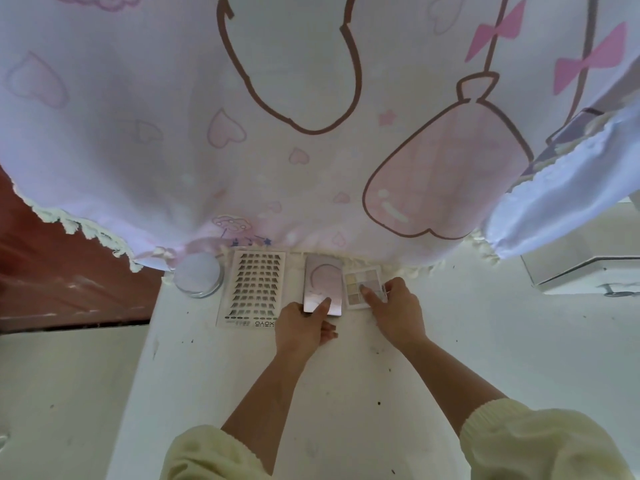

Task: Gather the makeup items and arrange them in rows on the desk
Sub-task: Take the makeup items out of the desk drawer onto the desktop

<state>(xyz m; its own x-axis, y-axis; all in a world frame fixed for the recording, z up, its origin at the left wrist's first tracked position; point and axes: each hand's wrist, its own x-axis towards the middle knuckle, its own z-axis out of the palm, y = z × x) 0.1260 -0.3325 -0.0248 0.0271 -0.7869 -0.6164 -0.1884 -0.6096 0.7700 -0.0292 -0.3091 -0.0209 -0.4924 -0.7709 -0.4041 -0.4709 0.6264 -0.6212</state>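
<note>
Head view is showing a white desk (346,393) with four makeup items lying in a row along its far edge, just under a hanging pink-patterned curtain (277,168). From left to right, a round jar (198,275), a lash sheet (256,289), a pink compact (323,280) and a small eyeshadow palette (356,278) are sitting side by side, the last two touching. The left hand (304,329) is pinching the compact's near edge, thumb on top and fingers (329,333) curling beneath. The right hand (398,310) is gripping the palette, one fingertip pressing on its pans and the others wrapping its right side. Pale yellow sleeves (536,445) are sitting pushed up on both arms
</note>
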